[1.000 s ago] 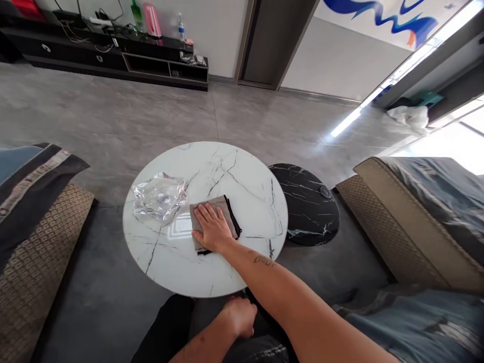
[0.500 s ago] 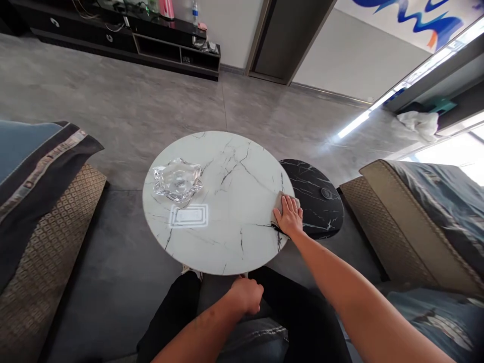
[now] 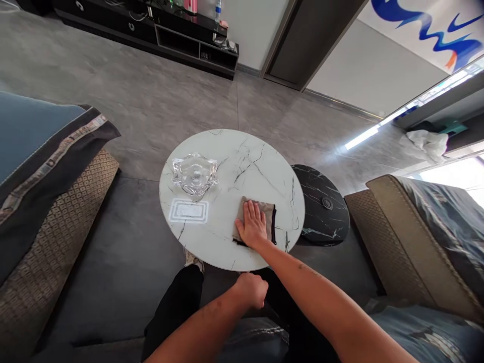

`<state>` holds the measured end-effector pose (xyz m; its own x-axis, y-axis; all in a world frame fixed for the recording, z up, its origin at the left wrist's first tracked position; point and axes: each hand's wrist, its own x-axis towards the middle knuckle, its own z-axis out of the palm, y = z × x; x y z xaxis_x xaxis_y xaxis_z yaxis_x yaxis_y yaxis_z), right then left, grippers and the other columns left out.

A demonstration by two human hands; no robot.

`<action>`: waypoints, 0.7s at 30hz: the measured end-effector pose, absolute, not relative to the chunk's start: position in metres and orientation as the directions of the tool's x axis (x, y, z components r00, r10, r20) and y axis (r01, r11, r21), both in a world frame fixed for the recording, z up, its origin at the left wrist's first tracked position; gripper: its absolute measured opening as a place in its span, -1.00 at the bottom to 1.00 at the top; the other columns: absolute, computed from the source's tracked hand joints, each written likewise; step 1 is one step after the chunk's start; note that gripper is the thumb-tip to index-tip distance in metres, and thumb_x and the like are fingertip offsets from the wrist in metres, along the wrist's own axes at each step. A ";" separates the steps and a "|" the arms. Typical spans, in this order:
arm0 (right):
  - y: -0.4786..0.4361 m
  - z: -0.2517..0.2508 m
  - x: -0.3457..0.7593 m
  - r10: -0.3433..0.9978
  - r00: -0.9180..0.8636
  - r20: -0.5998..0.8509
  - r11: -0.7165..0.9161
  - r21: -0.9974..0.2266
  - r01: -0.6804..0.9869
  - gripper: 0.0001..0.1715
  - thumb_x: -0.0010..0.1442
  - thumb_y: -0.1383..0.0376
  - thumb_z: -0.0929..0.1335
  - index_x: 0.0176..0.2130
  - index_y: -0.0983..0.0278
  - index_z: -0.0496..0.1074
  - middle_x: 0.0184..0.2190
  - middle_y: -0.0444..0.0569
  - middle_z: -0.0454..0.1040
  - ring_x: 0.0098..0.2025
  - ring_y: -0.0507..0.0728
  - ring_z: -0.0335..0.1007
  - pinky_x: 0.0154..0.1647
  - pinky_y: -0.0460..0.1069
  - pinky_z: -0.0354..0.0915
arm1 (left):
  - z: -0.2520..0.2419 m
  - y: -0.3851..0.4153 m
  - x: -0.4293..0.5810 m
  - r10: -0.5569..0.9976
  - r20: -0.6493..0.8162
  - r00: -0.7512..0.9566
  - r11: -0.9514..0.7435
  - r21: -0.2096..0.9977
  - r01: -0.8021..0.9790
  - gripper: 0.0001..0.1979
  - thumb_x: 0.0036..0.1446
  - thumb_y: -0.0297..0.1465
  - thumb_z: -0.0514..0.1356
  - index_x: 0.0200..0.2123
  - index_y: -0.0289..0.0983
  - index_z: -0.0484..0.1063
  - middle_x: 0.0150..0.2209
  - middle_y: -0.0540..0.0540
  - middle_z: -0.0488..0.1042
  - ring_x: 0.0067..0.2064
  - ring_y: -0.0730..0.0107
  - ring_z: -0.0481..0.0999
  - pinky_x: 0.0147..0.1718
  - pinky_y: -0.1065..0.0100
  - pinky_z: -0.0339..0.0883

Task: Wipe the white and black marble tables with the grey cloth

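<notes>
My right hand (image 3: 252,225) lies flat with fingers stretched out on a folded grey-brown cloth (image 3: 268,214) with a dark edge. The cloth rests on the white marble-patterned round table (image 3: 227,252), right of its middle. Below the table's near edge, over my lap, my left hand (image 3: 252,290) is closed in a fist; whether anything is inside it is hidden. A clear glass dish with a wavy, pointed rim (image 3: 195,173) stands on the left part of the tabletop. Just in front of it shows a bright rectangular light reflection.
A lower black marble-patterned table (image 3: 321,206) with a small round dark piece (image 3: 327,203) adjoins on the right. Sofas flank both sides, one at left (image 3: 60,201) and one at right (image 3: 404,242). Across the grey floor stands a black TV cabinet (image 3: 177,38).
My right hand has slid the cloth from the table's right edge leftward towards its middle. My left fist stays below the near edge. The view has shifted a little.
</notes>
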<state>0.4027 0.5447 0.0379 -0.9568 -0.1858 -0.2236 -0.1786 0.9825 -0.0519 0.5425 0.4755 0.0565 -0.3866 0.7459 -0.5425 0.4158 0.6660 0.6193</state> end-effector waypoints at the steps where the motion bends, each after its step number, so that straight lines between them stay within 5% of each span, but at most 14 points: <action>1: 0.538 0.041 0.403 -0.240 -0.946 -0.219 0.970 -0.078 -0.228 -0.08 0.60 -0.09 0.09 0.68 0.32 -0.10 0.67 0.00 -0.31 0.69 0.35 -0.36 0.67 0.39 -0.11 | 0.055 0.475 0.541 0.733 -0.562 -0.384 0.680 0.607 0.411 -0.60 0.24 -0.21 0.36 0.07 -0.29 0.59 0.12 -0.35 0.67 0.10 -0.10 0.71 0.01 0.05 0.62; 5: 0.547 0.048 0.392 -0.444 -0.885 -0.140 0.894 -0.131 -0.428 -0.23 0.62 0.02 0.10 0.63 0.21 0.13 0.63 -0.03 -0.02 0.63 0.30 -0.06 0.62 0.31 0.05 | 0.052 0.472 0.541 0.709 -0.592 -0.383 0.705 0.587 0.398 -0.60 0.24 -0.19 0.37 0.06 -0.30 0.60 0.12 -0.38 0.67 0.10 -0.12 0.71 0.01 0.03 0.64; 12: 0.591 0.039 0.385 -0.512 -0.855 -0.085 0.858 -0.100 -0.504 -0.19 0.59 0.03 0.14 0.65 0.24 0.05 0.65 -0.07 -0.11 0.69 0.24 -0.24 0.71 0.28 -0.17 | 0.049 0.461 0.543 0.709 -0.588 -0.390 0.705 0.606 0.368 -0.54 0.24 -0.21 0.38 0.14 -0.31 0.59 0.11 -0.38 0.68 0.16 -0.18 0.69 0.05 0.01 0.63; 21: 0.686 0.031 0.416 -0.231 -0.973 0.007 0.972 0.042 -0.230 -0.19 0.55 0.08 0.09 0.61 0.30 0.17 0.61 0.07 0.04 0.66 0.29 -0.14 0.68 0.31 -0.04 | 0.057 0.468 0.539 0.732 -0.598 -0.326 0.681 0.622 0.387 -0.46 0.29 -0.16 0.33 0.22 -0.34 0.56 0.23 -0.45 0.61 0.20 -0.22 0.66 0.08 -0.07 0.62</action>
<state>0.4155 0.6860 0.0306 -0.9730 -0.2307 0.0069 -0.2303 0.9722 0.0417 0.5391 0.4684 0.0566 -0.3261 0.7319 -0.5983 0.3865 0.6808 0.6222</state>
